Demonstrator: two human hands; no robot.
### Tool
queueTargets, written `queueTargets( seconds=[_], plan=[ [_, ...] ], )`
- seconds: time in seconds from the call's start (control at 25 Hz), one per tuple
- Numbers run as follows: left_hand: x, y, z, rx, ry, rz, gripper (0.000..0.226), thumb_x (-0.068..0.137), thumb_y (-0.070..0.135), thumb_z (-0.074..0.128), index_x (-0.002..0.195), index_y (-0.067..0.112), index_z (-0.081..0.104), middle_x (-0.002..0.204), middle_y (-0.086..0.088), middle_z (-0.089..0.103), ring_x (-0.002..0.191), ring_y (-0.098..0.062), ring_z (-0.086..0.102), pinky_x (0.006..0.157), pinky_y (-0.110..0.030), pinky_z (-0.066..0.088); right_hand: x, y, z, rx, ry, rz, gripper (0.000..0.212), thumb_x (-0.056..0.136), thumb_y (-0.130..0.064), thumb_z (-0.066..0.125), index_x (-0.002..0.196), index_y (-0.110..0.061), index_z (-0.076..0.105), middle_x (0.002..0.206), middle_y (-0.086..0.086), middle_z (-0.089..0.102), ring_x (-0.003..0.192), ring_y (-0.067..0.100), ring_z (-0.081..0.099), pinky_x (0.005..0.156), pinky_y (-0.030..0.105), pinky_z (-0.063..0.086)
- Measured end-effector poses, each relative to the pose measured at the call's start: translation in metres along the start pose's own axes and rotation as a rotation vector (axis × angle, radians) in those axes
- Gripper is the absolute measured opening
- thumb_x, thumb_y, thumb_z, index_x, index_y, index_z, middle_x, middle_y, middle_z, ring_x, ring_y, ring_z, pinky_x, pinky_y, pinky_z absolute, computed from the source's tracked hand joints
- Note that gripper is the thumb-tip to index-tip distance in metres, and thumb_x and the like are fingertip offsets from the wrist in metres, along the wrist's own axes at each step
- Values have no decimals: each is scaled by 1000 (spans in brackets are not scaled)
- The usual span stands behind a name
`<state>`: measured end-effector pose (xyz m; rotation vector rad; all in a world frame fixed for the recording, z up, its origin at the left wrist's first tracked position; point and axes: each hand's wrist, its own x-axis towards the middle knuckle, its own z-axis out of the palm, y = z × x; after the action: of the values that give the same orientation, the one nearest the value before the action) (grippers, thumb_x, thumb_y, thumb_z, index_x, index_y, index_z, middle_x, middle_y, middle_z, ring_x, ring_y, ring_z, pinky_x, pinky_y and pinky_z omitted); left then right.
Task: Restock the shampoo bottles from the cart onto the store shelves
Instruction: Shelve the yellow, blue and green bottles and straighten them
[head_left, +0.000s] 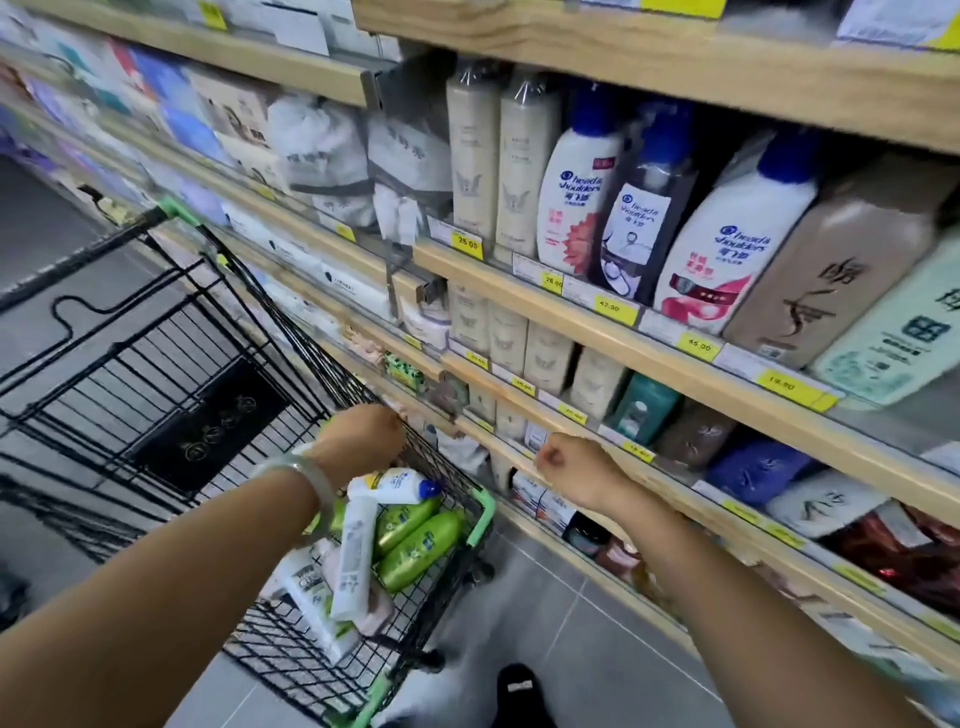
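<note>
A black wire cart (171, 374) with green trim stands on the left beside the shelves. Its near basket holds a white shampoo bottle with a blue cap (395, 486), two green bottles (418, 543) and white tubes (353, 556). My left hand (363, 434), with a pale bangle on the wrist, reaches over the basket and grips the cart's far rim. My right hand (571, 467) hovers in a fist beside the wooden shelf edge (519, 457), holding nothing. White shampoo bottles with blue caps (576, 197) stand on the shelf above.
Wooden shelves (597, 322) with yellow price tags run along the right, packed with cream bottles (472, 156), a brown bottle (831, 270) and a pale green one (904, 332). Tissue packs (322, 150) fill the shelves further left. Grey floor tiles and my shoe (519, 691) show below.
</note>
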<state>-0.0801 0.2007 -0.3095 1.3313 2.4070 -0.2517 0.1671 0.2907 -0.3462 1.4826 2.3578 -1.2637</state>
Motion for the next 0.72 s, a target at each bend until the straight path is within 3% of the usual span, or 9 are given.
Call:
queueTargets(
  seconds=[0.16, 0.24, 0.4, 0.52, 0.64, 0.72],
  plan=[
    [38, -56, 2, 4, -48, -18, 29, 94, 30, 39, 70, 17, 50, 71, 3, 54, 59, -10, 48, 50, -24, 36, 28, -25, 33, 22, -29, 29, 13, 95, -27, 49, 95, -19, 59, 96, -1, 65, 88, 20, 60, 81, 32, 48],
    [57, -82, 10, 23, -101, 29, 30, 97, 36, 38, 82, 17, 55, 81, 2, 59, 68, -10, 56, 57, -24, 42, 42, -38, 56, 38, -16, 62, 14, 97, -27, 47, 92, -18, 57, 84, -4, 60, 76, 17, 55, 74, 31, 44],
    [95, -128, 27, 153, -203, 160, 35, 100, 32, 32, 97, 10, 60, 94, -4, 60, 80, -21, 59, 67, -30, 43, 70, -63, 128, 156, 53, 174, 21, 96, -28, 48, 91, -12, 61, 90, 7, 65, 88, 27, 60, 79, 38, 47],
    [122, -153, 51, 174, -282, 215, 32, 98, 24, 36, 107, 5, 60, 92, -7, 55, 76, -21, 54, 66, -31, 45, 86, -76, 206, 284, 71, 278, 19, 95, -25, 50, 79, -17, 56, 78, 4, 60, 84, 29, 60, 74, 37, 44],
    [131, -148, 87, 87, -333, 289, 34, 97, 21, 38, 114, 2, 61, 113, -15, 62, 104, -32, 58, 88, -38, 45, 86, -83, 257, 357, 44, 368, 19, 96, -26, 49, 96, -11, 60, 91, 9, 65, 87, 28, 61, 74, 34, 46],
    [146, -140, 131, 30, -409, 328, 35, 97, 22, 39, 116, 2, 60, 120, -15, 61, 112, -32, 56, 92, -37, 43, 105, -75, 291, 395, 79, 459, 20, 95, -26, 51, 103, -10, 60, 97, 10, 67, 89, 28, 63, 75, 33, 47]
  ],
)
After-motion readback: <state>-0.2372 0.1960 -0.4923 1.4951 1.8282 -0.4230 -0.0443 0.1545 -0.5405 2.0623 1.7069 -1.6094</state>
